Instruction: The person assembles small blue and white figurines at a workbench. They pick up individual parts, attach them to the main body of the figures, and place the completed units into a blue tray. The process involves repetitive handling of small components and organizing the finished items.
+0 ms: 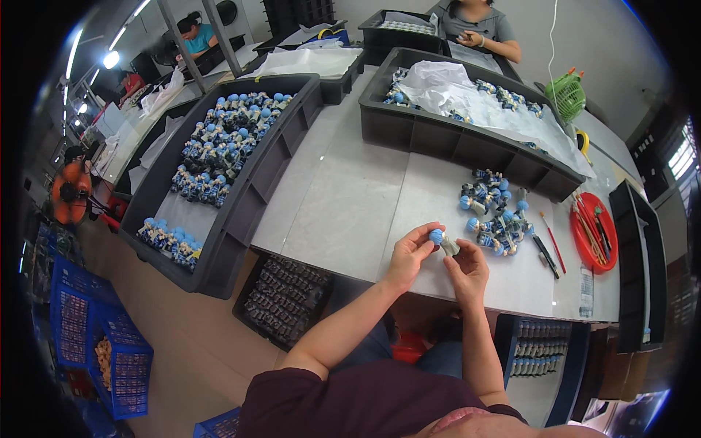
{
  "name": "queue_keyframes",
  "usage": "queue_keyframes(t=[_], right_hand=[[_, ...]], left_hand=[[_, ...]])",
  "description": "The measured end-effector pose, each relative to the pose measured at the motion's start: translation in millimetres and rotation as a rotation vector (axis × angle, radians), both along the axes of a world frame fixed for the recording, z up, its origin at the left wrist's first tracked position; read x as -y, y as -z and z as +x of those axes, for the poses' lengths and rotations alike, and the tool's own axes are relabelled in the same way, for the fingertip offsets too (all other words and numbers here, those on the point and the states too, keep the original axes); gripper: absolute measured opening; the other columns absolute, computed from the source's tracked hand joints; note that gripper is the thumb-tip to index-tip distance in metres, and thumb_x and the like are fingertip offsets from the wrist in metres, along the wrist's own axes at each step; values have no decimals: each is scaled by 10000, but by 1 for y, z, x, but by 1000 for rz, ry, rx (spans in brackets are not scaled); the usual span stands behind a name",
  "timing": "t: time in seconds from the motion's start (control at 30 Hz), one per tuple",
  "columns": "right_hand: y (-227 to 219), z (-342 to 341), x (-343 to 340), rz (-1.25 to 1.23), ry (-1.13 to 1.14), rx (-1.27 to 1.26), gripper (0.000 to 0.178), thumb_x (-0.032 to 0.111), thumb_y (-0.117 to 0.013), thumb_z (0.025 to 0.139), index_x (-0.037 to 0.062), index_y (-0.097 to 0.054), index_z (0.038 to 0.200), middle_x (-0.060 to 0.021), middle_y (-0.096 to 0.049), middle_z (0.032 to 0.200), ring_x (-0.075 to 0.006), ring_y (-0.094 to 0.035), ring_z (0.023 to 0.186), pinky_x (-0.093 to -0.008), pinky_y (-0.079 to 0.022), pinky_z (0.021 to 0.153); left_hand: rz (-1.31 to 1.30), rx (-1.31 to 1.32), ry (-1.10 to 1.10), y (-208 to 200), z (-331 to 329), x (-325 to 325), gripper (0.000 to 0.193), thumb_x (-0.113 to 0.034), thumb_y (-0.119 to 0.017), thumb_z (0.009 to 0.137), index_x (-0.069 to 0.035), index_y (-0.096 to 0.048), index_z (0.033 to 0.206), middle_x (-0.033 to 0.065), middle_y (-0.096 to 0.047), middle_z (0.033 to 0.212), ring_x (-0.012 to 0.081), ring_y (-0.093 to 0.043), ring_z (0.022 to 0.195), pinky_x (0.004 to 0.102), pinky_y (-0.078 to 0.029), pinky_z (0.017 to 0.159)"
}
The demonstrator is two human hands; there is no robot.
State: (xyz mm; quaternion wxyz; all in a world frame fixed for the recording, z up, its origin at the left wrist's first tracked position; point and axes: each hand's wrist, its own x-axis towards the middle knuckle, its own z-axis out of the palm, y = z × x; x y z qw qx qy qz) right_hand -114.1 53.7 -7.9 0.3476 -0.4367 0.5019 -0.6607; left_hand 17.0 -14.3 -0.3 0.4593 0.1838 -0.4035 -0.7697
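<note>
Between both hands, a small figurine (450, 247): left hand (410, 257) pinches near its blue head, right hand (469, 271) the grey body, grips nearly closed. Likely light, stiff, smooth, paint scuffable; best held by the body. More figurines (504, 228) beyond the right hand.

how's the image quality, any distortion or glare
In the head view, the dark tray at far right looks bowed by fisheye distortion; the corners fall to black; the lamp at upper left glares white; the held figurine is too small for fine detail.
</note>
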Motion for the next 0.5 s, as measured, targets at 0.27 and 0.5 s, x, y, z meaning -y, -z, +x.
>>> queue_keyframes(t=[0.27, 0.5], right_hand=[[-1, -1, 1, -2, 3, -12, 407, -39, -661, 778, -25, -492, 1148, -62, -557, 1019, -114, -550, 893, -250, -458, 804], [-4, 0, 2, 12, -5, -3, 401, -46, -654, 778, -20, -494, 1145, -53, -554, 995, -106, -542, 868, -234, -457, 769]], left_hand=[[1, 1, 3, 1, -2, 1, 349, 3, -447, 903, -27, -471, 1250, 82, -523, 1238, 135, -504, 1098, 299, -395, 941], [-10, -12, 6, 3, -2, 3, 344, 2, -455, 903, -34, -481, 1244, 76, -527, 1233, 127, -507, 1091, 287, -402, 933]])
